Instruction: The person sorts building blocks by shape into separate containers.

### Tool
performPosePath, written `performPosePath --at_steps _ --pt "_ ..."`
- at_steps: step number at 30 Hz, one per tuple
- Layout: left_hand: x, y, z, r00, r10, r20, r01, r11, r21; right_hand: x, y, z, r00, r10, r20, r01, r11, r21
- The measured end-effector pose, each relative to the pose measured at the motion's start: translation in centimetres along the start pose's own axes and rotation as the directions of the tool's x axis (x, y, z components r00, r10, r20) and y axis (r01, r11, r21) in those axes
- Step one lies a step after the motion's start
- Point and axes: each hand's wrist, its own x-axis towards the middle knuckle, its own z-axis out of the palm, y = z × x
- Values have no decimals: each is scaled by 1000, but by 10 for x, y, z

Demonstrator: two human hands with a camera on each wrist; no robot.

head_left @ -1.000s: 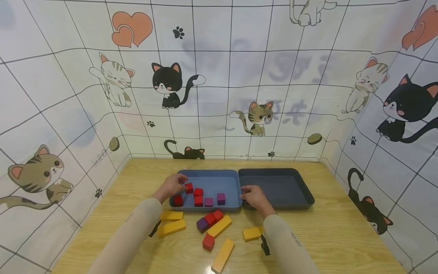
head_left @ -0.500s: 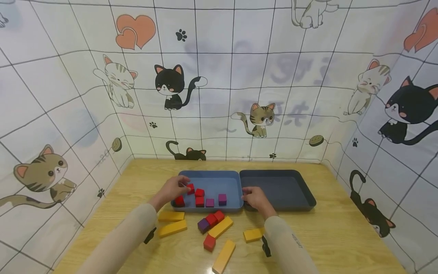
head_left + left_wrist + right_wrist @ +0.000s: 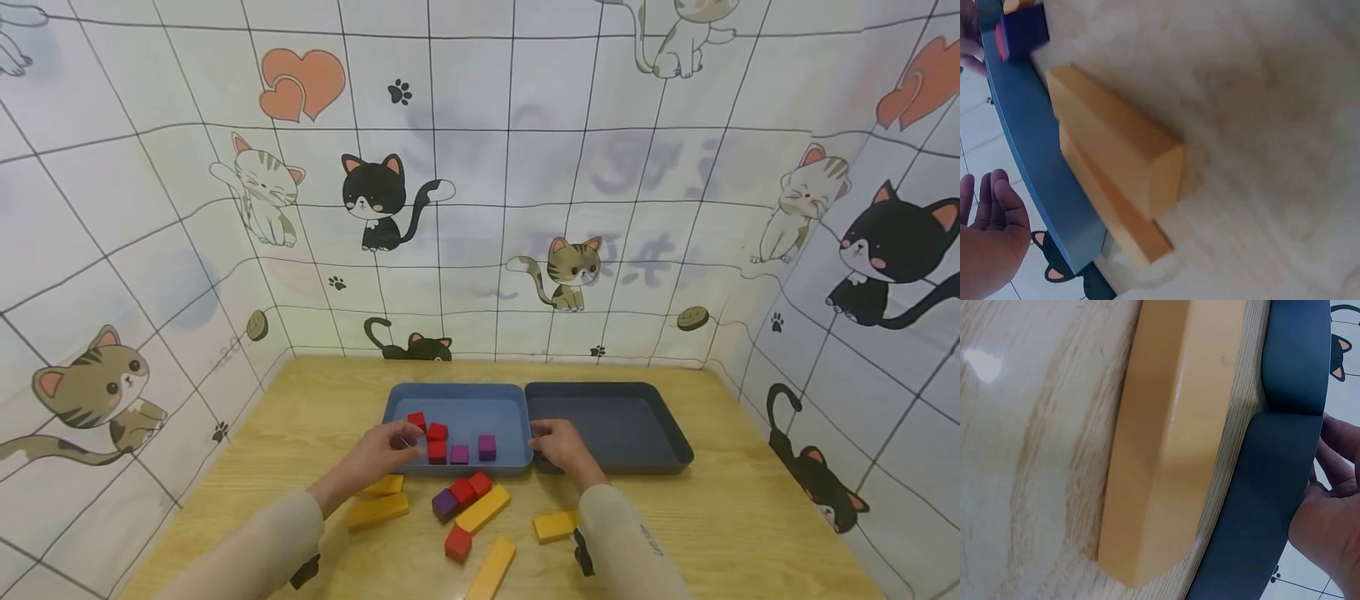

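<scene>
From the head view I find the left hand (image 3: 382, 451) at the near left corner of the light blue tray (image 3: 502, 398), fingers (image 3: 411, 430) stretched toward the red cubes inside it. The left wrist view shows those fingers straight and close together with nothing between them, so I record the hand as released and empty. The nearest red cube (image 3: 437, 452) lies just to the right of the fingertips, on the tray floor beside another red cube (image 3: 437, 432), with a third (image 3: 416, 420) a little farther back; whether a fingertip touches any of them I cannot tell. A cube has no long axis to speak of; its faces sit roughly square to the tray walls. The right hand (image 3: 558, 444) rests on the near edge where the light blue tray meets the dark tray (image 3: 660, 423), fingers curled over the rim of the dark one, as the right wrist view confirms. It is well apart from the red cubes, so the left hand is clearly the nearer. Two purple cubes (image 3: 487, 447) sit in the tray to the right of the red ones. On the desk (image 3: 720, 533) nearer me lie yellow blocks (image 3: 482, 508), their long axes running at various angles.
</scene>
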Motion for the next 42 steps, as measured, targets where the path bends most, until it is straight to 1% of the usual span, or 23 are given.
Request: performPosePath --at_steps 6,12,16,20,24,26,30,35,38,42 --pt "-18 5 10 1000 -6 -4 6 1000 1 2 0 2 1000 2 12 -2 1000 -1" --pt "-31 8 26 999 7 35 -6 1000 -25 1 0 1 1000 18 20 -19 1000 11" --pt "-37 7 38 999 -18 48 20 999 -38 0 2 1 1000 13 15 -13 1000 18" --pt "-40 5 48 997 -43 59 45 999 -30 0 5 0 1000 16 12 -16 1000 23" --pt "-42 4 55 996 -54 69 55 998 -9 0 6 0 999 28 19 -28 999 24" --pt "-42 4 57 996 -56 69 56 998 5 0 6 -1 999 28 19 -28 999 21" --pt "-43 4 60 998 -40 55 38 999 30 1 3 0 1000 11 21 -11 1000 17" --pt "-42 5 65 999 -16 36 12 994 112 1 3 0 1000 3 15 -3 1000 12" --pt "-41 4 67 999 -16 36 9 985 170 1 4 1 1000 9 12 -9 1000 8" --pt "-40 5 67 998 -32 48 22 978 209 0 3 0 1000 15 16 -15 1000 1"
